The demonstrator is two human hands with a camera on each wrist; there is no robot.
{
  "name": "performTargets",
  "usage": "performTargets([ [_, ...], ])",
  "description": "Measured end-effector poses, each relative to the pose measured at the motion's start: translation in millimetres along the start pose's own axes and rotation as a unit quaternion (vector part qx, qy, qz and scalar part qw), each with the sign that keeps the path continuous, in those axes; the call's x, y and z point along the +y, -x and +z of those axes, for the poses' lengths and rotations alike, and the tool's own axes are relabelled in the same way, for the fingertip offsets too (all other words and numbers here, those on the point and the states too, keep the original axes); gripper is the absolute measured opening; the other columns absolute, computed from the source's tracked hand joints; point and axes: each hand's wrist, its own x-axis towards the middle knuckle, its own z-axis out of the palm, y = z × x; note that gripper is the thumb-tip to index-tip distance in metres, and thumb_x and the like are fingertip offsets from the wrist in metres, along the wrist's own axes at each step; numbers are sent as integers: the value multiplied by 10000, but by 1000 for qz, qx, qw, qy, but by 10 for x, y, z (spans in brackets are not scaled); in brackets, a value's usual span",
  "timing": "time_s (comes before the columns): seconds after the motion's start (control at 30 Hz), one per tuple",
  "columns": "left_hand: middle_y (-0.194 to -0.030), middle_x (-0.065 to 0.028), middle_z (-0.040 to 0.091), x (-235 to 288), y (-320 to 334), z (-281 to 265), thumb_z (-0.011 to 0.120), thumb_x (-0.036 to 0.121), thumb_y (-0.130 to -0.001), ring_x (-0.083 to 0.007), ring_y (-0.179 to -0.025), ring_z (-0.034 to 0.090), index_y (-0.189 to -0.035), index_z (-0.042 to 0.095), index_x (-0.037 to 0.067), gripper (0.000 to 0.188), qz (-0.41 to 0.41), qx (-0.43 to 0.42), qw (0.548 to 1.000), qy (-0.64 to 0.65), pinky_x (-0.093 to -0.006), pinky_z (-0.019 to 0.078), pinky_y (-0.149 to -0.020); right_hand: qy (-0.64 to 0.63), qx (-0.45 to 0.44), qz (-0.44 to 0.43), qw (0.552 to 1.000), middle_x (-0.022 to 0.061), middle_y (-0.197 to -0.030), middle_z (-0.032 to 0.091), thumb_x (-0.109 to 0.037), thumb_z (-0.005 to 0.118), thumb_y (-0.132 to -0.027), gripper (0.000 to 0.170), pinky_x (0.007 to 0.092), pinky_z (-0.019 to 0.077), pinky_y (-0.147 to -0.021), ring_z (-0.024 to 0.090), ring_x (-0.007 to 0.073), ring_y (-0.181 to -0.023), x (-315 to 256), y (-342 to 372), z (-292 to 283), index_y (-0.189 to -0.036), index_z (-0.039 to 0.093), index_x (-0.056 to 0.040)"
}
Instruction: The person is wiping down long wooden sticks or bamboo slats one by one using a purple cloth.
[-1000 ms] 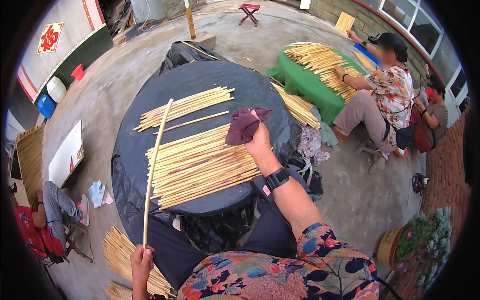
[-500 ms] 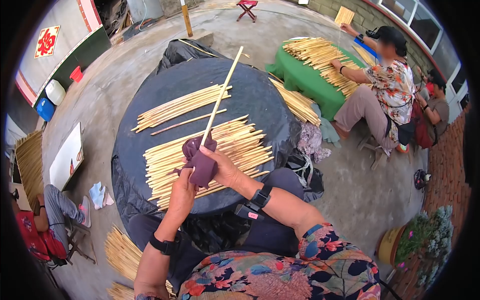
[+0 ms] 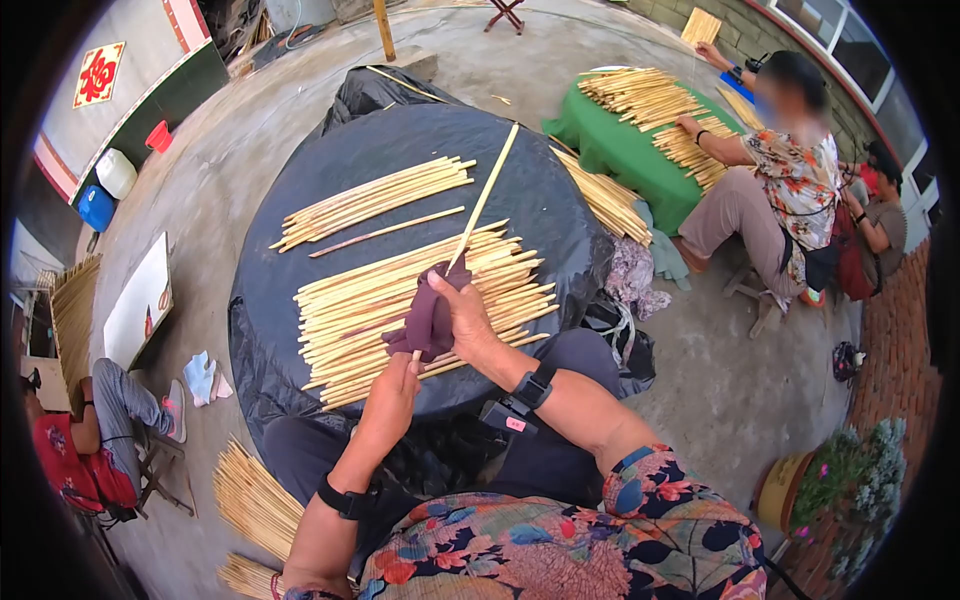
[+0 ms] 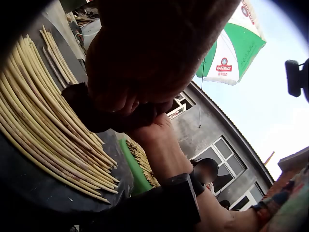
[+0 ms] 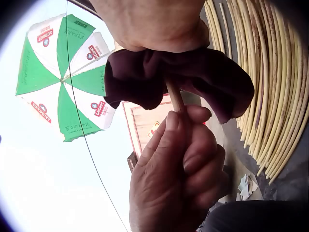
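In the head view, the left hand (image 3: 388, 406) pinches the lower end of a pale stick (image 3: 484, 196) between thumb and fingers. The right hand (image 3: 466, 318) grips a dark maroon cloth (image 3: 430, 314) wrapped round the same stick just above. The stick slants up and away over the black-covered table (image 3: 400, 130). Below it lies a wide row of sticks (image 3: 370, 322); farther back are a smaller bundle (image 3: 375, 200) and one single stick (image 3: 388, 232). The right wrist view shows the left hand (image 5: 178, 169) holding the stick where it leaves the cloth (image 5: 217, 82).
A person (image 3: 790, 180) sits at the green-covered table (image 3: 600, 140) with more sticks, at the right. Another seated person (image 3: 85, 450) is at the left edge. Sticks (image 3: 255, 500) lie on the ground by the left leg. A flowerpot (image 3: 780, 490) stands at lower right.
The left hand came up from the lower left, bringing the stick to the cloth. The right hand moved in and closed the cloth round it, then both shifted; the cloth now sits slightly farther up.
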Motion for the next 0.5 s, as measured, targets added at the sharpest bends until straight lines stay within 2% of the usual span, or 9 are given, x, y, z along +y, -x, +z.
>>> performTargets([
  [0.03,-577,1,386,18,107,-43,411,121,-890,-69,-506,350,-870,481,22,123,-4,2,1000,0,-223,302,-445,8,-10,-2,1000,11,-673,544,-261,604,-805,219,249,466,-529,541,101,-581,-64,-40,-44,-807,518,-60],
  [0.1,-576,28,347,31,358,-164,366,187,-928,-49,-495,316,-888,478,50,182,-70,-44,996,29,-199,279,-440,-3,-17,-27,999,34,-688,558,-252,617,-791,218,275,488,-563,565,136,-606,-184,-99,-92,-811,519,-58],
  [0.23,-586,31,371,4,885,-432,385,186,-923,-46,-505,337,-885,492,50,177,-102,-52,993,25,-190,297,-450,-34,4,-76,997,62,-685,563,-249,586,-813,218,306,500,-533,570,169,-574,-397,-262,-196,-806,515,-43],
  [0.37,-602,8,407,-78,1314,-696,402,169,-917,-69,-529,374,-901,500,42,162,-137,-51,989,-17,-214,337,-481,-41,55,-133,989,81,-712,573,-245,598,-804,237,328,517,-562,590,209,-592,-653,-400,-350,-837,510,-27],
  [0.43,-614,18,423,-143,1466,-792,417,179,-914,-65,-545,383,-902,512,46,165,-183,-61,981,19,-212,342,-490,-30,34,-159,986,89,-739,583,-241,581,-816,245,336,518,-584,596,215,-627,-762,-490,-470,-855,514,-10],
  [0.5,-614,30,430,-213,1584,-857,438,183,-906,-51,-521,381,-906,527,49,160,-186,-58,980,28,-201,335,-466,-92,126,-210,965,109,-798,583,-250,545,-837,263,359,517,-626,600,230,-699,-833,-633,-629,-905,513,1],
])
